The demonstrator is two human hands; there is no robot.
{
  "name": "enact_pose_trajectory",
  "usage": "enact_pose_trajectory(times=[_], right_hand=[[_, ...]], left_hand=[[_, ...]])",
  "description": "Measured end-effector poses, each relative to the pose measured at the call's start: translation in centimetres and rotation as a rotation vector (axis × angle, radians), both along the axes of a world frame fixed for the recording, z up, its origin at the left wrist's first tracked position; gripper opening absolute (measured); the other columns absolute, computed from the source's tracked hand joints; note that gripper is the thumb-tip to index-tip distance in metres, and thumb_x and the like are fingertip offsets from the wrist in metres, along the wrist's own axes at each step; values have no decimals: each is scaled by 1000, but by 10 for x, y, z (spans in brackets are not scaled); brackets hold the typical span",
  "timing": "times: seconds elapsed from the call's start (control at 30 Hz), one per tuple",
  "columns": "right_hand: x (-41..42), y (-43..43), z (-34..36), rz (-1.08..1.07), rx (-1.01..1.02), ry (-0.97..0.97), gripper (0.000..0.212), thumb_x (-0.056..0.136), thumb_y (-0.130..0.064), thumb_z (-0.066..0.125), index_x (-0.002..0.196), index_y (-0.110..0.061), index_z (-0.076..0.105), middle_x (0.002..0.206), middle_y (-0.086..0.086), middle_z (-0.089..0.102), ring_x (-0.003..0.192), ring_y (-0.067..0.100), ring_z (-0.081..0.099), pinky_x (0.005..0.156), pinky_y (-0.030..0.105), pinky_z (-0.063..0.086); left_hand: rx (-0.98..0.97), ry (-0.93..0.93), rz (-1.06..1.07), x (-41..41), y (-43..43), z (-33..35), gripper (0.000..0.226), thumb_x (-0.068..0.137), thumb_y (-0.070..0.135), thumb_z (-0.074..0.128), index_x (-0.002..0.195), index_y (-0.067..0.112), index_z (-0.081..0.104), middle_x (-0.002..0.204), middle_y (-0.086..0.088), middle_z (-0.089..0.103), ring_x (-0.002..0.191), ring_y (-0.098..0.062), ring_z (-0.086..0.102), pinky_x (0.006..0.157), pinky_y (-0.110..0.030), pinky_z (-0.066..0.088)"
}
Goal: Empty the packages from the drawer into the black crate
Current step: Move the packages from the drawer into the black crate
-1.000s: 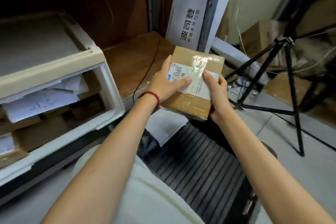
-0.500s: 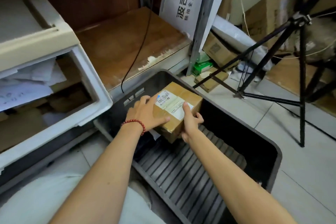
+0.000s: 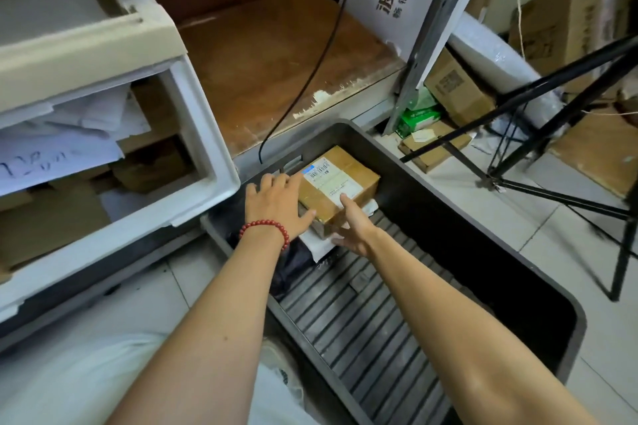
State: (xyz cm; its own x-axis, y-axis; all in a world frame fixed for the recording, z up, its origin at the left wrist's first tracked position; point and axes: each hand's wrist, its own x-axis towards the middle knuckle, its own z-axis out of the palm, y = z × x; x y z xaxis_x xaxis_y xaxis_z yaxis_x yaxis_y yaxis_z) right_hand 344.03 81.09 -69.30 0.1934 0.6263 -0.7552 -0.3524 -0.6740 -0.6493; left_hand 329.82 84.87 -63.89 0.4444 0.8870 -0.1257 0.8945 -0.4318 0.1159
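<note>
A brown cardboard box (image 3: 360, 167) with a white shipping label lies in the far left corner of the black crate (image 3: 362, 321), on top of a white mailer (image 3: 319, 247). My left hand (image 3: 276, 203) rests against the box's left side with its fingers spread straight. The thumb of my right hand (image 3: 352, 228) touches the label, while its fingers are stretched out below the box's near edge. The white drawer (image 3: 203, 148) stands pulled out at left, holding brown boxes (image 3: 148, 166) and white mailers (image 3: 58, 148).
A wooden shelf (image 3: 276, 55) with a black cable (image 3: 310, 72) runs behind the crate. A black tripod (image 3: 552, 114) stands on the tiled floor at right. Cardboard boxes (image 3: 459, 90) and a green pack (image 3: 419, 115) lie beside a metal upright (image 3: 428, 28).
Both hands carried the box from chest height down into the crate's far corner. It now lies on the white mailer, and the fingers have loosened from it.
</note>
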Motion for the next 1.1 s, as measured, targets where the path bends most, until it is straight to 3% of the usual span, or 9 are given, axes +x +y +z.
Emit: enact_pose_trajectory(times=[0.07,0.17,0.27,0.4,0.63,0.87,1.1], right_hand=[[3,-5,-1,75,-11,-156,61,101,-49,37,151,-14,26,143,3,46,128,26,47,100,37,36],[7,-11,6,256,18,-625,82,91,-55,54,152,-12,22,155,9,32,141,28,33,113,39,28],[0,-8,26,532,117,-1002,82,89,-63,49,153,-19,21,157,7,28,143,28,30,115,49,27],[-29,0,61,738,360,-1215,72,95,-60,40,153,-20,23,160,4,23,147,23,21,118,47,21],[-98,-16,102,862,634,-1216,70,95,-58,44,151,-20,28,161,2,19,148,20,17,119,39,19],[-129,-41,123,897,670,-1030,71,93,-56,50,150,-19,29,162,0,10,148,22,18,117,39,23],[-143,-50,147,868,736,-1005,72,92,-56,53,148,-17,31,161,0,10,144,22,28,114,39,29]], left_hand=[[33,13,-6,-8,1,4,68,89,58,49,146,27,28,147,-2,39,134,-26,34,103,-44,32],[61,17,21,-26,0,12,66,90,57,46,146,28,27,146,0,40,133,-24,35,101,-41,33],[37,31,87,-52,-5,23,64,92,56,45,147,29,28,146,0,41,134,-25,35,104,-43,31],[64,42,168,-89,-17,41,63,91,56,46,145,28,32,145,-1,43,133,-26,37,105,-44,33],[114,15,335,-154,-59,67,62,90,55,48,144,29,32,142,1,46,130,-24,40,101,-42,33],[127,-25,466,-194,-95,94,63,91,54,49,145,25,34,141,-3,47,130,-26,41,104,-45,33],[203,-56,506,-196,-105,117,64,90,54,51,145,24,33,143,-4,45,131,-27,40,102,-45,33]])
